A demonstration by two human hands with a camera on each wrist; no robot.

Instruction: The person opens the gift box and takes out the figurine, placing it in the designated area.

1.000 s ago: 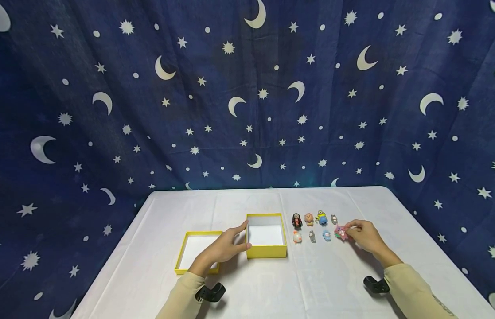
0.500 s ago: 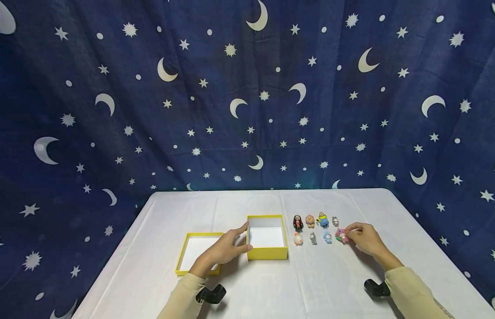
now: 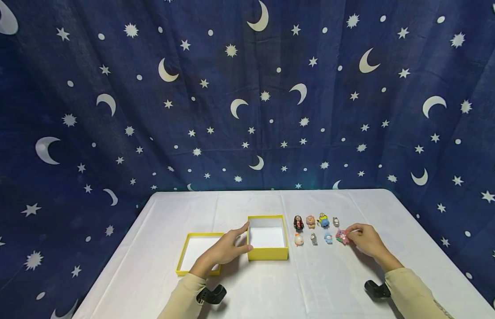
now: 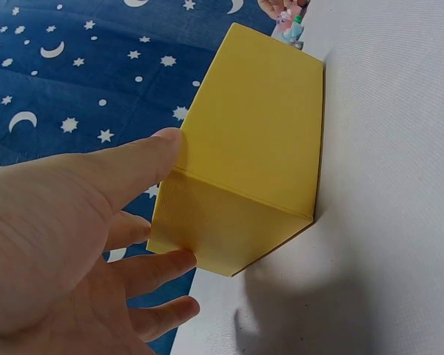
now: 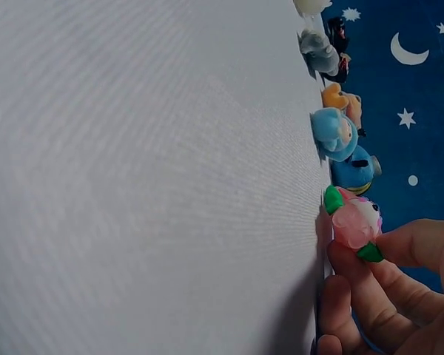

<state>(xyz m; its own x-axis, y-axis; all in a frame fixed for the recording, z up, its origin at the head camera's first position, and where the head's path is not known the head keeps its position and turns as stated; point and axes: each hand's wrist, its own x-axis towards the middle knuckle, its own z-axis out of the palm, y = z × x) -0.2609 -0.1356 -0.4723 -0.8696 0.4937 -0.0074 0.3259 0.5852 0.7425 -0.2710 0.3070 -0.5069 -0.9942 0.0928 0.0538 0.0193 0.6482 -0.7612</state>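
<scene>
My left hand (image 3: 225,248) rests against the left side of an open yellow box (image 3: 268,254) with a white inside. Its fingers are loosely extended; in the left wrist view the thumb touches one wall of the yellow box (image 4: 248,126) and fingertips meet the adjoining side. At the right end of a group of small figurines, my right hand (image 3: 367,241) pinches a pink figurine (image 3: 341,236) between thumb and fingers. Seen from the right wrist, this pink figurine (image 5: 355,222) has green parts and sits low, by the tablecloth. Whether it touches the cloth I cannot tell.
A shallow yellow-rimmed lid (image 3: 182,254) lies left of the box, partly behind the left forearm. Several figurines stand in two rows right of the box, among them a dark-haired doll (image 3: 298,223), a yellow-and-blue one (image 3: 323,220) and a light-blue one (image 3: 328,238).
The head view has shifted very slightly. Both hands keep their places, the left at the box and the right on the pink figurine.
</scene>
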